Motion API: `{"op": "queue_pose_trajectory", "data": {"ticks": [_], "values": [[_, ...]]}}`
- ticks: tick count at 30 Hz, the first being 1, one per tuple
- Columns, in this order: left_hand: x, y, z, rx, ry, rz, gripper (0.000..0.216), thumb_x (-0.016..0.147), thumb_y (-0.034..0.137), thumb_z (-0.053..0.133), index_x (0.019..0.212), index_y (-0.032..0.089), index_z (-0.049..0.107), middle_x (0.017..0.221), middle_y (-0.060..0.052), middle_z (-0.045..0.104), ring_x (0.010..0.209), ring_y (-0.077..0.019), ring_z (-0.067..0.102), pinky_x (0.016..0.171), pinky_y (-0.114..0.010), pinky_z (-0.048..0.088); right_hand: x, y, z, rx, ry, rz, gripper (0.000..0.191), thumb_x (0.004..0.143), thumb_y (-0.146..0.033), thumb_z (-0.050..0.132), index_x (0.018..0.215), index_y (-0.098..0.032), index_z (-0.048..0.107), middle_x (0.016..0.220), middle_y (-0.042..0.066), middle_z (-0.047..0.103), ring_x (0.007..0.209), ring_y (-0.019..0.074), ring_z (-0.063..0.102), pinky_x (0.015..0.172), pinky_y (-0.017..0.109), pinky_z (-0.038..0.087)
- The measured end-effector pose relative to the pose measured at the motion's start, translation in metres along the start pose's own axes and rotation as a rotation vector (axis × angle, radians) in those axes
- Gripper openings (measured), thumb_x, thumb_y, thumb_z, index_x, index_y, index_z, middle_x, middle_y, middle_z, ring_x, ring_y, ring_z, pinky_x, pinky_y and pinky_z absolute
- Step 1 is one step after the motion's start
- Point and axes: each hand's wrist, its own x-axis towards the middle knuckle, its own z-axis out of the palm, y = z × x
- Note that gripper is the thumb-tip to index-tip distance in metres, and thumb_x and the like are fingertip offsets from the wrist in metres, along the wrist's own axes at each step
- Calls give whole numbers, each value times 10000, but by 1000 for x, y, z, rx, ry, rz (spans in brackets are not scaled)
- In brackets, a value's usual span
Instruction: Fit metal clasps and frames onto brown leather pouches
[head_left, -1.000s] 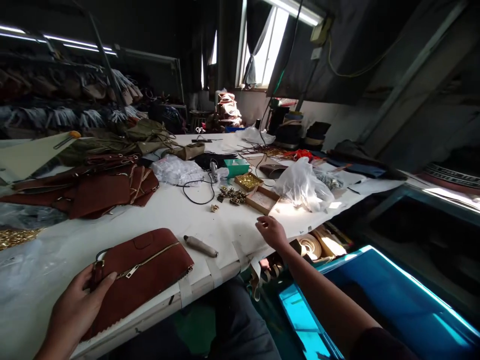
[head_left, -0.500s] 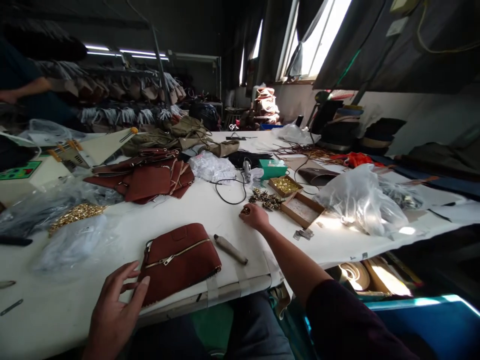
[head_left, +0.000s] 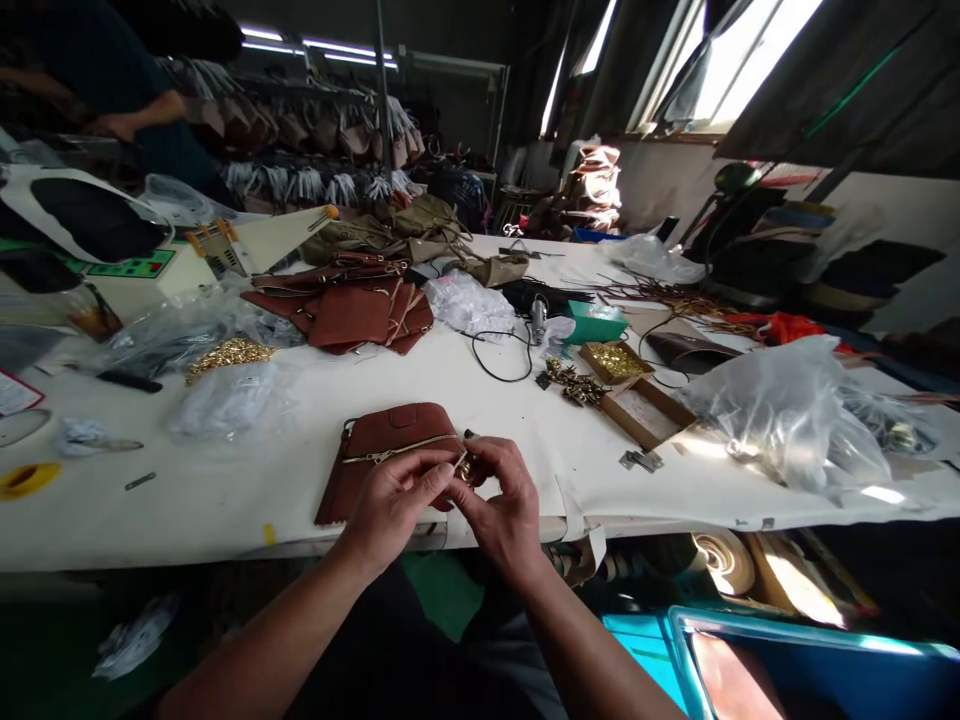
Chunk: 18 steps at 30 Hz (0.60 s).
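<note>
both hands [head_left: 450, 495] at brown pouch [head_left: 375, 455]

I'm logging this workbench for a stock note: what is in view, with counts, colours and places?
zip pouch: one, brown, table's near edge
small fitting: one, brass, between both hands' fingertips
leather pieces: a stack, brown, far left of centre
open boxes: two, cardboard, right of centre
clear bag: one, right
green box: one, centre back
table: one, white
left hand: on the pouch
right hand: beside it
</note>
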Motion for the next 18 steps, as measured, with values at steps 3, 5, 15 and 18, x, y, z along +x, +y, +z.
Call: {"op": "queue_pose_trajectory", "data": {"ticks": [3,5,15,18], "values": [[-10,-6,-8,-33,47,-16,401,841,475,893,1080,160,823,987,-102,831,843,-223,768,755,-316,645,-10,-2,3,22,-14,16,401,928,-303,855,1303,-305,711,1116,58,718,880,202,688,788,377,602],[-17,-7,-14,-45,59,-28,407,829,457,909,1096,166,813,964,-85,831,793,-198,762,755,-312,645,-14,-4,4,61,-23,54,365,934,-311,849,1268,-300,704,1078,47,735,859,201,701,799,386,616],[-41,0,-14,-73,78,-16,410,820,474,915,1048,150,809,869,-71,811,740,-189,752,755,-324,646,-19,-22,1,-145,3,-131,98,944,-263,811,1032,-300,787,1297,94,723,1213,306,685,1030,535,556],[-39,1,-16,-67,43,8,430,832,467,907,1134,174,818,990,-89,819,814,-204,761,762,-314,638,-21,-29,-1,-156,13,-131,50,942,-266,808,971,-298,782,1178,81,742,1119,293,704,972,523,569]]}}
